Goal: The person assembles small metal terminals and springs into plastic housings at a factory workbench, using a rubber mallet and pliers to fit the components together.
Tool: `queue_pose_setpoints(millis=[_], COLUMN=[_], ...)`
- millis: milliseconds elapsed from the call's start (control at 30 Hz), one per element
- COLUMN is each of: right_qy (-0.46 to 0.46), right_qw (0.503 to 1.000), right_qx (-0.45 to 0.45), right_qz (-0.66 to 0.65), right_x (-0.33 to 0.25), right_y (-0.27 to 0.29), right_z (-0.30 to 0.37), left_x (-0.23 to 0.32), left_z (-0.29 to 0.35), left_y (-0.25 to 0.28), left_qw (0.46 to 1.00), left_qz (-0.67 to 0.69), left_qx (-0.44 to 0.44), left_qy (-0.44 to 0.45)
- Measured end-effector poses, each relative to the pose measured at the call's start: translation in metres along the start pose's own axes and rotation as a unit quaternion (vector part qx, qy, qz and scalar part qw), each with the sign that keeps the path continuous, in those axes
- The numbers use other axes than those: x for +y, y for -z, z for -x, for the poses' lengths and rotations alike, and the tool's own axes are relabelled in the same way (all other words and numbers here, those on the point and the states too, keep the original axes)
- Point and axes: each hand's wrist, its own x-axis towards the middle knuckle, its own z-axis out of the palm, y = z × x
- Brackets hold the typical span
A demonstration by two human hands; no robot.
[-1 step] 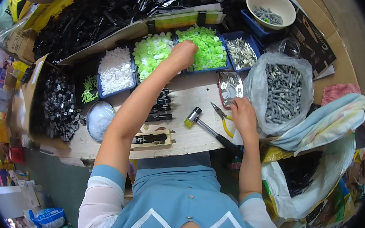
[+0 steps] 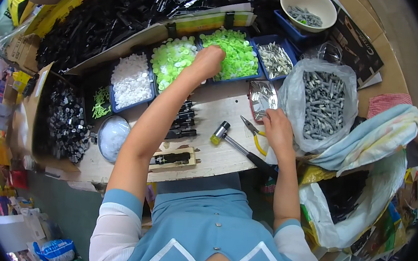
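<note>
My left hand (image 2: 208,62) reaches far forward, over the near left part of a blue tray of bright green plastic pieces (image 2: 236,57). Its fingers curl down among the pieces, and whatever they pinch is hidden. At the near right corner of a small red-edged tray of flat silvery metal pieces (image 2: 262,98) is my right hand (image 2: 278,131), with fingers bent together. What lies between those fingertips is too small to make out. Yellow-handled pliers (image 2: 255,131) and a hammer (image 2: 237,147) lie left of this hand. A black part rests in a wooden fixture (image 2: 192,162) nearer me.
Left of my left hand stand trays of green-white discs (image 2: 173,59) and white pieces (image 2: 132,80). A bag of grey parts (image 2: 322,106) borders my right hand. Black parts (image 2: 129,17) heap behind a cardboard divider. A bowl (image 2: 326,11) stands far right; a round dish (image 2: 113,139) sits left.
</note>
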Motion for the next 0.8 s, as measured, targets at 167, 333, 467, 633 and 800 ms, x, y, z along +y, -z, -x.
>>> queue_pose_setpoints(millis=[167,333,467,633,800], right_qy=[0.009,0.003,0.033,0.021,0.047], right_qw=[0.993,0.971,0.964,0.968,0.976], right_qx=[-0.025,-0.080,-0.076,-0.050,-0.030], right_qz=[0.113,0.224,0.252,0.244,0.209], right_x=[-0.010,-0.010,-0.007,-0.001,0.004], right_y=[-0.004,-0.017,-0.024,-0.025,-0.025], right_z=[-0.022,-0.029,-0.039,-0.044,-0.044], left_x=[0.001,0.000,-0.001,-0.001,-0.017], left_z=[-0.007,-0.005,0.006,0.007,0.006], left_y=[-0.001,0.007,0.001,0.003,0.014], left_qw=[0.999,0.999,0.999,0.998,0.978], left_qz=[0.025,0.034,0.004,-0.001,0.143], left_qx=[-0.042,-0.013,-0.006,0.009,0.149], left_qy=[0.015,-0.007,-0.035,-0.062,-0.018])
